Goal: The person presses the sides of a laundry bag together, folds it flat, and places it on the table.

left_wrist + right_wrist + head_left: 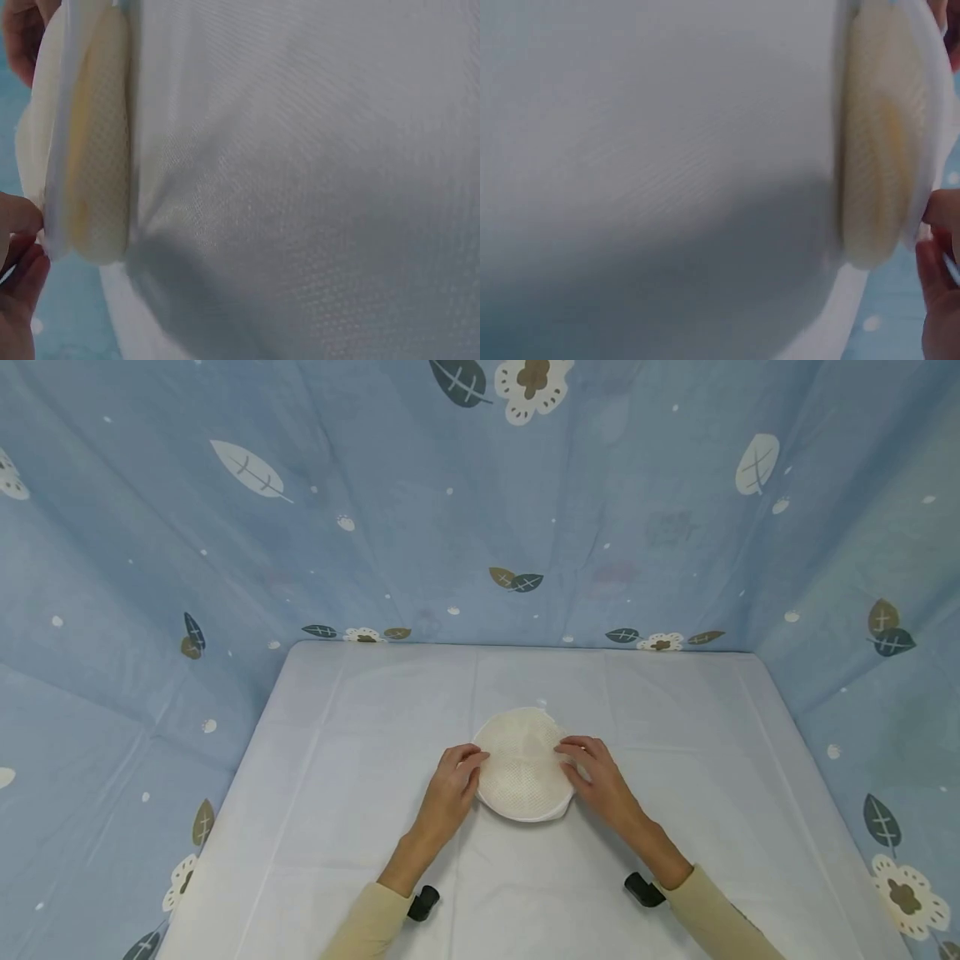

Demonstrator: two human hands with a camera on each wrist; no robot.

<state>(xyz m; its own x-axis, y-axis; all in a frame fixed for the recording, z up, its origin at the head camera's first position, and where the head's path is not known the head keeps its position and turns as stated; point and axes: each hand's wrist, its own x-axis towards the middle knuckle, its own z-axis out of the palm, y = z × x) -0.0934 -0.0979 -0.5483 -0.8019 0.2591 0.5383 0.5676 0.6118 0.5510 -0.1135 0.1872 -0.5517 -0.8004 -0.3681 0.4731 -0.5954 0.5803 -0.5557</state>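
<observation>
A round, cream mesh bag (523,768) with a white rim lies on the white-covered table in front of me. From the side, in the left wrist view, the puffy mesh bag (105,142) shows a white band around its middle and a yellowish part through the mesh. My left hand (452,785) pinches its left edge between thumb and fingers. On the opposite edge, my right hand (602,781) does the same. The right wrist view has the right hand's fingertips (930,255) at the white band.
White cloth (360,760) with fold creases covers the table. Blue curtains (420,510) printed with leaves and flowers hang behind it and along both sides. A black device sits by each wrist, the left one (424,902) and the right one (643,890).
</observation>
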